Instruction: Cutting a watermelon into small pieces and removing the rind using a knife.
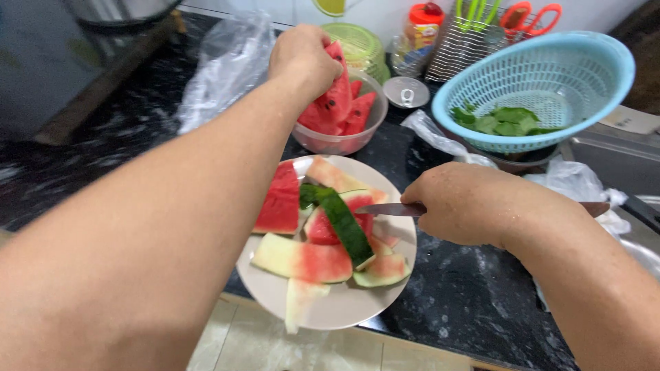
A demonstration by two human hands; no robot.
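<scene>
You stand at a black speckled counter (467,302) with a sink (612,161) on your right and a crinkly plastic bag (230,62) at the back. A blue basket (550,82) with green leaves (505,122) sits near the sink, and scissors (529,17) stand behind it. Your left hand (302,58) pinches a red watermelon piece (335,96) over the clear bowl (337,141) of cut melon, while your right hand (467,203) is closed around a knife (392,209) above the plate (344,309) of rinds (344,223).
</scene>
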